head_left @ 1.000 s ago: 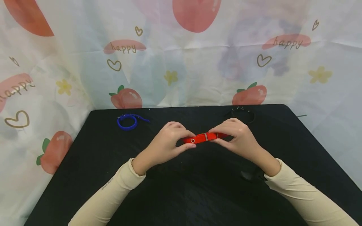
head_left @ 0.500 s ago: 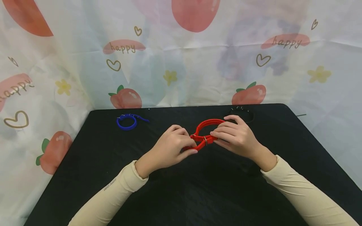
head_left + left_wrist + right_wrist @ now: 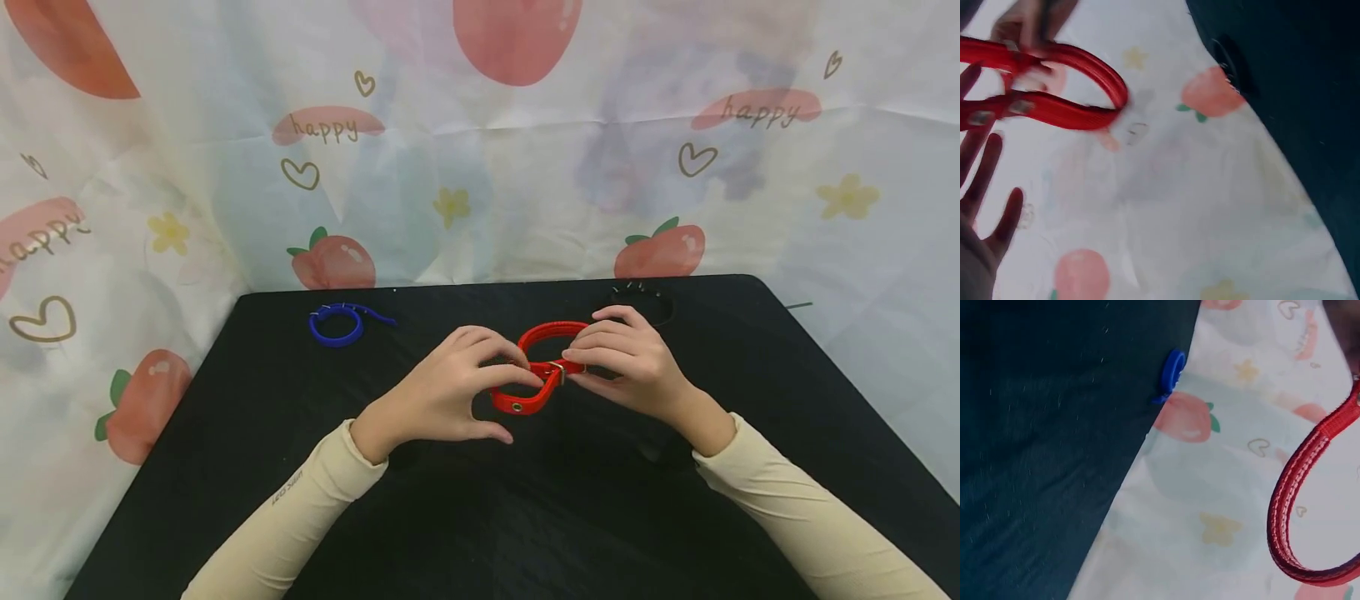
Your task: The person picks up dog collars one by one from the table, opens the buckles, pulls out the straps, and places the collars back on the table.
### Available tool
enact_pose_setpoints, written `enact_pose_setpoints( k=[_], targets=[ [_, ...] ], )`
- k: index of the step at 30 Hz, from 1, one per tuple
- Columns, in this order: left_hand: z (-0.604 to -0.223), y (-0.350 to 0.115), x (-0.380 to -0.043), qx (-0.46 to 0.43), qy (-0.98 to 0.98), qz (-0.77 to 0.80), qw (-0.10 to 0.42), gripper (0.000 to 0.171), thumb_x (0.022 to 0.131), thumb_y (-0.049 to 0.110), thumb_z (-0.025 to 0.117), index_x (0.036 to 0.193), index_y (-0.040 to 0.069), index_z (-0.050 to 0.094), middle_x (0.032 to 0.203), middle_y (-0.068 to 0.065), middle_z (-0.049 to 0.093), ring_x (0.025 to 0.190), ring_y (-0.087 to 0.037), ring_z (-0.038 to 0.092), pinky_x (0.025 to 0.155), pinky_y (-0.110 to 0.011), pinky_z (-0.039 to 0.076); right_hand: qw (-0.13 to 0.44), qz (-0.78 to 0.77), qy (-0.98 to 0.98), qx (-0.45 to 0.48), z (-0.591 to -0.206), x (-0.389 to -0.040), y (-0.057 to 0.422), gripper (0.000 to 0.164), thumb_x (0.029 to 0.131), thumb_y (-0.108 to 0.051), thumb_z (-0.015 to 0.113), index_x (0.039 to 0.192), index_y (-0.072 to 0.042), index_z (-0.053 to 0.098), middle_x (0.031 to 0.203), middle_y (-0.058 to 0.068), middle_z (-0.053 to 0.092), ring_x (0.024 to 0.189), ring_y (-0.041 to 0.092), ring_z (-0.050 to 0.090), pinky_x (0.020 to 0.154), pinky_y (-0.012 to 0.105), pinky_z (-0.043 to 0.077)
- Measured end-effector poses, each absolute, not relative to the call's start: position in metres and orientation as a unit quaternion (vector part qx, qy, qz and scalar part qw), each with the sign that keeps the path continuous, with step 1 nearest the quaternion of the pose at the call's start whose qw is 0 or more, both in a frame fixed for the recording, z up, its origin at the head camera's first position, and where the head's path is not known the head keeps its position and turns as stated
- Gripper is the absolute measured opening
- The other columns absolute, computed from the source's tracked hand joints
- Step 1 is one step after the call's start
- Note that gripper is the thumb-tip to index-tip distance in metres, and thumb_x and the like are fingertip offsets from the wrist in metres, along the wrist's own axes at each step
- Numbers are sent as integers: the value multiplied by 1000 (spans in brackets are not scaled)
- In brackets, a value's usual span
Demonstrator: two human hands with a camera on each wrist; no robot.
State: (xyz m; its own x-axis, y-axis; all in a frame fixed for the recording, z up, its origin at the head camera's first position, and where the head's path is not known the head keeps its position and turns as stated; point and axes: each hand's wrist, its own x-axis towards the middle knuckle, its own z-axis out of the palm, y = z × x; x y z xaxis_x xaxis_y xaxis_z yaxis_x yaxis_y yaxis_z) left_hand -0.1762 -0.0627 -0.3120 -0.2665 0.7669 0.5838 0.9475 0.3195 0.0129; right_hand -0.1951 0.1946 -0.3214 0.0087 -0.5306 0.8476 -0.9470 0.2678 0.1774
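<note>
A red pet collar (image 3: 525,407) with metal eyelets and a buckle (image 3: 558,372) is held up over the black table, bent into two loops. My right hand (image 3: 633,358) pinches it beside the buckle, with the index finger raised off the strap. The left hand (image 3: 457,387) is spread, its thumb well below the strap and its fingers at the near loop. In the left wrist view the left fingers (image 3: 982,169) stand apart, overlapping the collar's strap (image 3: 1079,119). The padded, stitched inside of the far loop (image 3: 1291,500) shows in the right wrist view.
A blue collar (image 3: 336,340), buckled in a ring with its tail out, lies at the table's back left. A black collar with metal studs (image 3: 660,312) lies at the back right, partly behind the right hand. A printed cloth (image 3: 525,192) hangs behind the black table (image 3: 480,533).
The collar, first seen edge-on between both hands, has turned to show its two loops. The left thumb and fingers have let go of the strap's end and spread; the right hand keeps its grip.
</note>
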Motion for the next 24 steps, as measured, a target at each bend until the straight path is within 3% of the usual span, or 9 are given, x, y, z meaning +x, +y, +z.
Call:
enact_pose_setpoints(
  k=[4,7,10,14,18,24],
  targets=[
    [-319,-62,-186,-553,-760,-212,269,45,73,31,80,114,20,66,123,-1,62,115,-17,54,104,-36,38,420,324,-632,566,-326,-195,192,27,87,-24,68,78,1,71,72,10,69,71,21,62,96,33,42],
    [-322,-58,-190,-550,-748,-244,282,32,79,19,76,109,15,67,113,-1,68,109,-14,61,106,-39,38,405,357,-620,569,-329,-195,188,27,84,-23,71,78,3,71,73,12,68,75,21,62,99,33,42],
    [-322,-55,-189,-540,-747,-265,284,28,77,11,77,103,9,67,99,-1,72,96,-12,66,105,-40,39,395,360,-631,562,-329,-194,186,27,85,-24,70,80,3,71,76,13,69,80,22,62,101,34,41],
    [-321,-52,-185,-523,-755,-246,310,27,73,11,80,97,9,68,88,0,72,82,-9,67,99,-37,43,390,309,-678,541,-326,-190,184,31,88,-30,66,88,0,71,84,11,70,88,24,61,102,33,38],
    [-318,-48,-180,-498,-767,-204,350,23,71,16,80,91,12,70,80,5,70,76,-8,62,90,-34,45,393,263,-700,534,-322,-183,179,34,89,-34,63,95,-1,71,91,11,70,90,25,61,96,37,40],
    [-316,-49,-177,-454,-803,-179,343,18,72,18,80,88,14,73,77,4,67,74,-10,58,82,-31,44,384,249,-711,534,-317,-182,180,28,95,-24,54,84,-3,68,78,8,67,77,20,59,86,35,43]
  ],
)
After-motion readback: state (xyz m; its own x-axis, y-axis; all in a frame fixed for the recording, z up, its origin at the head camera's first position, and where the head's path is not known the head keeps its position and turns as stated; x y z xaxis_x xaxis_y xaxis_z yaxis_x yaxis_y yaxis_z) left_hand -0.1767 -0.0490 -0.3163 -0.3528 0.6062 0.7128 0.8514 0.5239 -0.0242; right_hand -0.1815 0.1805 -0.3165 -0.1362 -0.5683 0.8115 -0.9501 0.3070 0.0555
